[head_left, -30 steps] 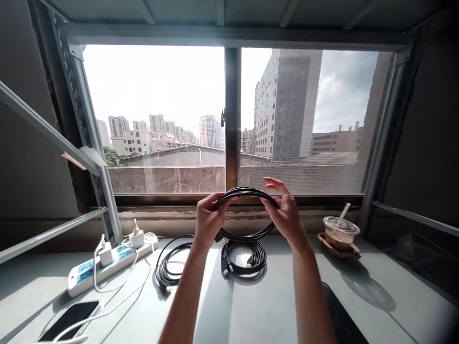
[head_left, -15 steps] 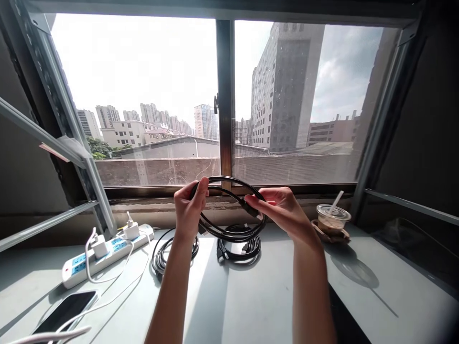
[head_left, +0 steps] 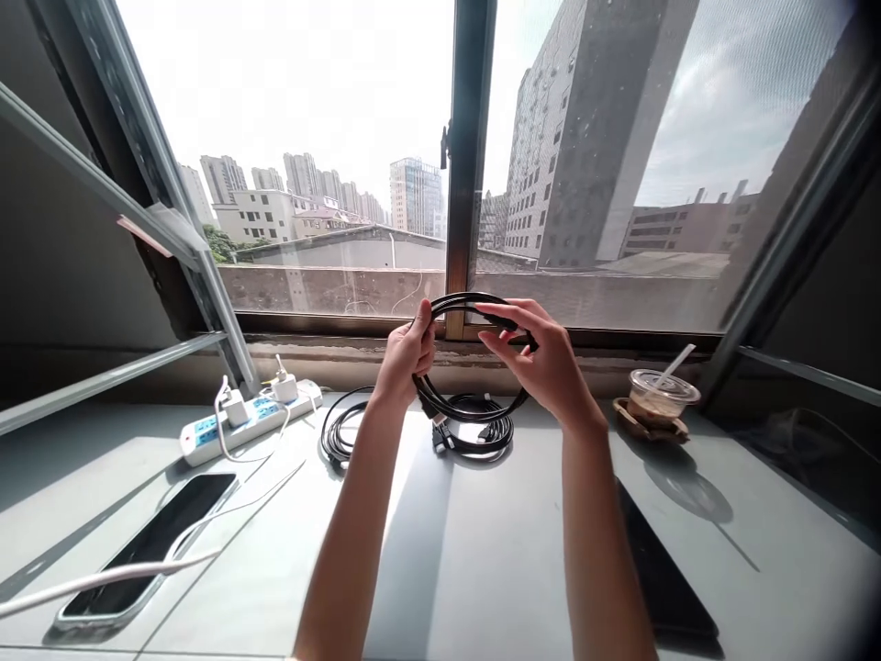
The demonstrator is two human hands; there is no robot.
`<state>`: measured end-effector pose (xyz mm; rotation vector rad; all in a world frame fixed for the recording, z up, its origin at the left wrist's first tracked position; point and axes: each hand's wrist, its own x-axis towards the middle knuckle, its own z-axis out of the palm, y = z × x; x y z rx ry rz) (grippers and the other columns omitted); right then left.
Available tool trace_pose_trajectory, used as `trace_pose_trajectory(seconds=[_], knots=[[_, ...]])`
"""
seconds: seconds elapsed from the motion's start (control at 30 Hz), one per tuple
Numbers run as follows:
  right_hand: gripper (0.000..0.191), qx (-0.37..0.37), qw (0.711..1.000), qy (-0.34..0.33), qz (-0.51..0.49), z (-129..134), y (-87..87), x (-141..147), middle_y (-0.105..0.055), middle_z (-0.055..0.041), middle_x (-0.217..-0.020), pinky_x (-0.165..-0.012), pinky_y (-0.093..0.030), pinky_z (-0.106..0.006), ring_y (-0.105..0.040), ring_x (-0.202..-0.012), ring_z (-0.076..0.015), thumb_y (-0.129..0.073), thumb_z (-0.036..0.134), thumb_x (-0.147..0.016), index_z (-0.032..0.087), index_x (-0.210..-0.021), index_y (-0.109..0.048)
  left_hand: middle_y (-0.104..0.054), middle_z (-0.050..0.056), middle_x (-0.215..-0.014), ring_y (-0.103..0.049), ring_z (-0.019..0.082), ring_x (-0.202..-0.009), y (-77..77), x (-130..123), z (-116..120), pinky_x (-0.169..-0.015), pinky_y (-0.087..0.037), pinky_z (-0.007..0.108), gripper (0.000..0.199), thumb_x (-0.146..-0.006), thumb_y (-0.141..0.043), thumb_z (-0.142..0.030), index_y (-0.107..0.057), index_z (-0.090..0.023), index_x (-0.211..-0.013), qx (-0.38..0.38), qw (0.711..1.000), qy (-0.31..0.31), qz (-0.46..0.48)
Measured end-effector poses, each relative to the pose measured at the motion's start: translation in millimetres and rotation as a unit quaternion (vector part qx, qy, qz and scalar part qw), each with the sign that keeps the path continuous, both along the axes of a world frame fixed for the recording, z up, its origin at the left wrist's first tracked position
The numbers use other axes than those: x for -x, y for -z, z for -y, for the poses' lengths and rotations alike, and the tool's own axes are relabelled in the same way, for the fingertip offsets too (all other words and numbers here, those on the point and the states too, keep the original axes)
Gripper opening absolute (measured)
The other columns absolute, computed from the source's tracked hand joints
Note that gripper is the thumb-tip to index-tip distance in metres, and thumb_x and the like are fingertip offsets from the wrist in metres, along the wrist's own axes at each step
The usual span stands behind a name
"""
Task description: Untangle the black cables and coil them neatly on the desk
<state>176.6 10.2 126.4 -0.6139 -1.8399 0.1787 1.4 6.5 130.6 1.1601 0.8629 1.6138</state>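
Observation:
A coiled black cable (head_left: 469,298) is held up off the table between my two hands. My left hand (head_left: 406,360) is closed round the left side of the coil, thumb uppermost. At the upper right of the loop, my right hand (head_left: 551,367) has its thumb and fingers curved about the cable near a dark connector (head_left: 499,321). Another plug (head_left: 432,404) hangs at the coil's lower left. Below, a second black cable coil (head_left: 492,450) lies on the table, and a third coil (head_left: 334,431) lies left of it, partly hidden by my left forearm.
A white power strip (head_left: 258,418) with chargers stands at the left. White cords run from it towards a phone (head_left: 151,542). A lidded drink cup (head_left: 661,395) sits on a brown holder at the right. A flat black object (head_left: 667,578) lies beside my right forearm.
The view has tilted down and turned slightly left. My right fingers have shifted from pinching the connector to a wider hold higher on the loop. The left hand still grips the coil.

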Motion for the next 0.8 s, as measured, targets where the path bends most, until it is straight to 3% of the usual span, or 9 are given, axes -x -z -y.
trace_pose_trajectory(seconds=[0.17, 0.27, 0.37, 0.47, 0.6, 0.7, 0.8], knots=[[0.026, -0.019, 0.998, 0.030, -0.056, -19, 11.3, 8, -0.065, -0.0054, -0.099, -0.064, -0.049, -0.023, -0.060, -0.071, -0.0114, -0.057, 0.030, -0.088, 0.022, -0.110, -0.068, -0.018, -0.011, -0.044, -0.015, 0.001, -0.033, -5.3, 7, 14, -0.032, -0.013, 0.013, 0.037, -0.090, -0.054, -0.045, -0.049, -0.013, -0.071, 0.012, 0.997, 0.072, 0.010], [0.025, -0.013, 0.994, 0.063, -0.090, -23, 14.9, 12, -0.067, -0.0062, -0.092, -0.069, -0.050, -0.025, -0.061, -0.074, -0.0140, -0.057, 0.027, -0.087, 0.020, -0.107, -0.069, -0.033, -0.008, -0.047, -0.038, 0.003, -0.038, -4.7, 13, 21, -0.040, -0.033, 0.012, 0.031, -0.085, -0.063, -0.040, -0.050, -0.013, -0.076, -0.007, 0.995, 0.091, -0.041], [0.026, 0.002, 0.983, 0.119, -0.139, -28, 17.8, 11, -0.067, -0.0065, -0.083, -0.068, -0.051, -0.027, -0.063, -0.076, -0.0164, -0.055, 0.029, -0.087, 0.017, -0.105, -0.069, -0.057, 0.000, -0.065, -0.060, 0.011, -0.058, -1.0, 19, 25, -0.056, -0.049, 0.019, 0.023, -0.085, -0.063, -0.032, -0.050, -0.014, -0.087, -0.004, 0.981, 0.110, -0.160], [0.030, 0.080, 0.978, 0.142, -0.131, -35, 22.9, 6, -0.065, -0.0056, -0.081, -0.054, -0.051, -0.024, -0.062, -0.067, -0.0154, -0.053, 0.033, -0.087, 0.017, -0.110, -0.066, -0.063, 0.004, -0.075, -0.063, 0.013, -0.061, 4.5, 20, 24, -0.051, -0.047, 0.017, 0.014, -0.090, -0.053, -0.027, -0.049, -0.014, -0.092, 0.067, 0.957, 0.074, -0.274], [0.035, 0.223, 0.966, 0.124, -0.030, -44, 34.8, 0, -0.063, -0.0072, -0.103, -0.045, -0.049, -0.021, -0.064, -0.062, -0.0125, -0.057, 0.031, -0.081, 0.019, -0.113, -0.061, -0.058, 0.002, -0.074, -0.060, 0.012, -0.057, 13.8, 15, 10, -0.048, -0.048, 0.018, 0.009, -0.091, -0.045, -0.020, -0.049, -0.013, -0.089, 0.103, 0.947, 0.008, -0.304], [0.032, 0.243, 0.955, 0.170, 0.011, -50, 43.1, 2, -0.065, -0.0047, -0.099, -0.059, -0.054, -0.026, -0.065, -0.066, -0.0143, -0.064, 0.019, -0.069, 0.019, -0.101, -0.065, -0.056, 0.001, -0.072, -0.059, 0.013, -0.056, 20.1, 11, -2, -0.049, -0.052, 0.022, 0.007, -0.088, -0.043, -0.015, -0.048, -0.013, -0.092, 0.124, 0.944, -0.029, -0.305], [0.031, 0.244, 0.942, 0.225, 0.043, -53, 45.8, 7, -0.068, -0.0040, -0.091, -0.080, -0.053, -0.034, -0.066, -0.088, -0.0220, -0.066, 0.016, -0.065, 0.021, -0.095, -0.068, -0.054, 0.000, -0.070, -0.058, 0.014, -0.054, 23.9, 10, -11, -0.049, -0.053, 0.024, 0.013, -0.085, -0.043, -0.012, -0.047, -0.013, -0.098, 0.149, 0.935, -0.055, -0.319]])
